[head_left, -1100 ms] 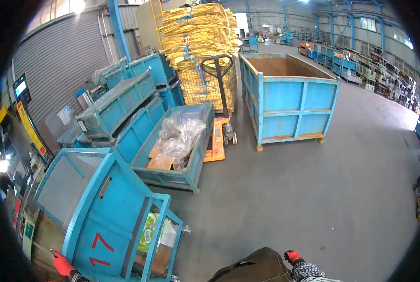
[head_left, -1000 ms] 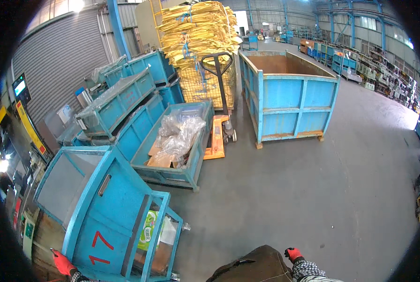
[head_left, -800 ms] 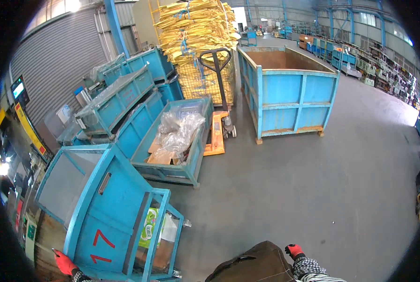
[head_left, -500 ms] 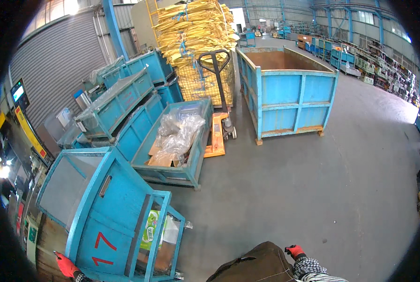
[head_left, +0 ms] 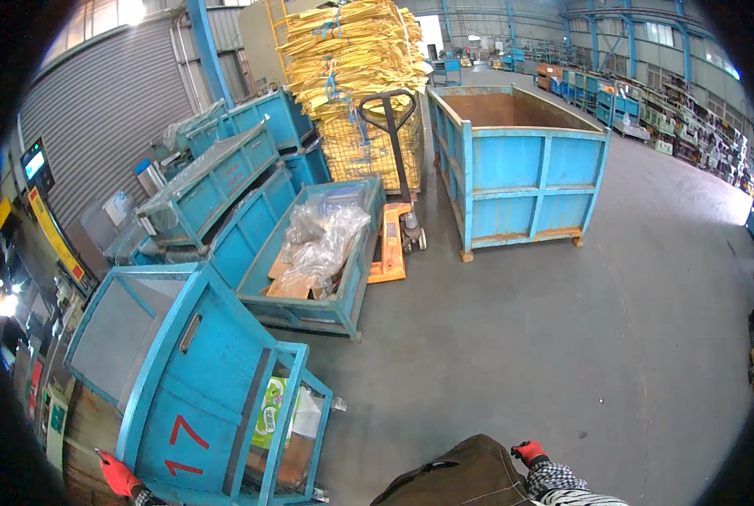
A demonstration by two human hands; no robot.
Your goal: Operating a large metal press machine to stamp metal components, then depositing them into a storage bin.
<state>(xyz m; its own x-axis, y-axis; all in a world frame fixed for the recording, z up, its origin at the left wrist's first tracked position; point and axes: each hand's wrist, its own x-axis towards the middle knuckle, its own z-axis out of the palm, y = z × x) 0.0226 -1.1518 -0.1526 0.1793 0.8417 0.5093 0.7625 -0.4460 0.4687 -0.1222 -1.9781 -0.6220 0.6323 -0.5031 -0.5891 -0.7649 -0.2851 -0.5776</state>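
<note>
My left hand (head_left: 119, 476), in a red glove with a checked cuff, is at the lower left beside a blue metal workstand (head_left: 162, 422). A finger stretches forward, and nothing shows in this hand; whether it touches the stand I cannot tell. My right hand (head_left: 528, 453), also red-gloved, hangs over the grey floor at the lower right with its fingers curled in. I see nothing in it. Brown cloth (head_left: 457, 476) of my clothing lies between the two arms. A green and white packet (head_left: 269, 413) sits on the stand's side shelf.
Ahead stands a low blue bin (head_left: 297, 319) with crumpled plastic and cardboard. Behind it are an orange pallet jack (head_left: 389, 244) and a tall stack of yellow sacks (head_left: 351, 51). A large blue container (head_left: 520, 185) stands right of them. Blue crates (head_left: 217, 173) pile up left.
The view has shifted very slightly. Both hands keep nearly the same place and pose.
</note>
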